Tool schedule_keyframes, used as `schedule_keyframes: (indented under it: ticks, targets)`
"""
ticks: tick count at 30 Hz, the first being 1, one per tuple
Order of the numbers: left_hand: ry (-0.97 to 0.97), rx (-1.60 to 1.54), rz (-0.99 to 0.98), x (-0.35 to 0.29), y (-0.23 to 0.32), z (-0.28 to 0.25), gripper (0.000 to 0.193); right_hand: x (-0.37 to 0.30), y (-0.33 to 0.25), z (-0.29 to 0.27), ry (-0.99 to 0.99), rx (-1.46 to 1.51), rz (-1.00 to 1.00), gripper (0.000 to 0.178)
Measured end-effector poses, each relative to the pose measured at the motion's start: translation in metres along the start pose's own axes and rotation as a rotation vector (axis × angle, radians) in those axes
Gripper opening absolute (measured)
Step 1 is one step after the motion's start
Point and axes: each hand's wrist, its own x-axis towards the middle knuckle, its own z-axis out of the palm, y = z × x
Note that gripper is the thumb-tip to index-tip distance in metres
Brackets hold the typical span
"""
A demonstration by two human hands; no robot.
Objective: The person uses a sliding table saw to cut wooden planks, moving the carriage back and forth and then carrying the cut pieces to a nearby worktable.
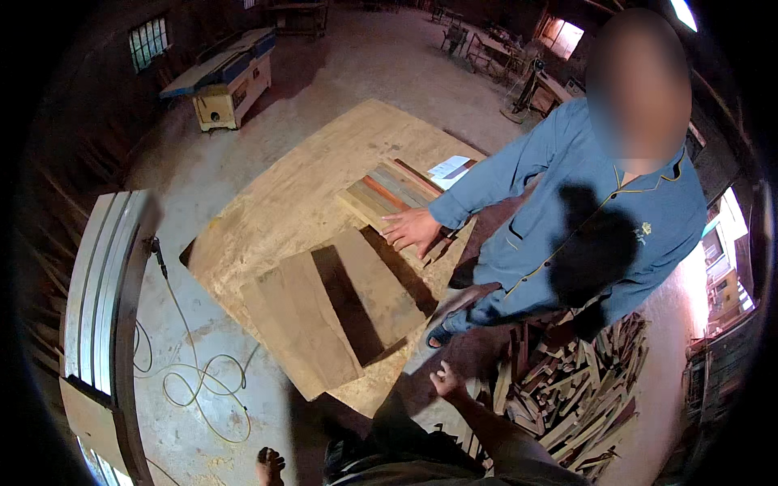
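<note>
My right hand [446,381] hangs in the air beside the near right edge of a plywood-topped table [267,211], its fingers loosely bent and apart, holding nothing. At the lower edge my left hand [270,467] hangs over the floor, partly in shade, with slightly curled fingers and nothing visible in it. Wide wooden boards [296,324] lie on the table's near part, crossed by dark shadow. Farther back lies a row of narrower wood strips [389,190], brown and reddish. A co-worker's hand [413,231] rests at the strips' near side, fingers spread. Neither of my hands touches the table.
The co-worker in a blue shirt [527,235] stands at the table's right side. Scrap wood [567,389] is heaped on the floor at right. A coiled hose [203,385] lies at left, near a long metal-railed machine [105,283]. Another machine [231,89] stands far left. Printed paper [450,168] lies beside the strips.
</note>
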Motion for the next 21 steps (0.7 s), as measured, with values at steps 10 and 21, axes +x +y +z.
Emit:
schedule_keyframes:
  ticks: [10,21]
  targets:
    - [-0.015,0.036,-0.123,-0.049,-0.073,-0.121,0.014,-0.073,0.013,0.019,-0.141,0.058,0.037,0.039]
    - [-0.072,0.645,-0.019,-0.088,-0.102,-0.044,0.015,-0.015,0.032,0.064,-0.391,0.017,-0.262,0.038]
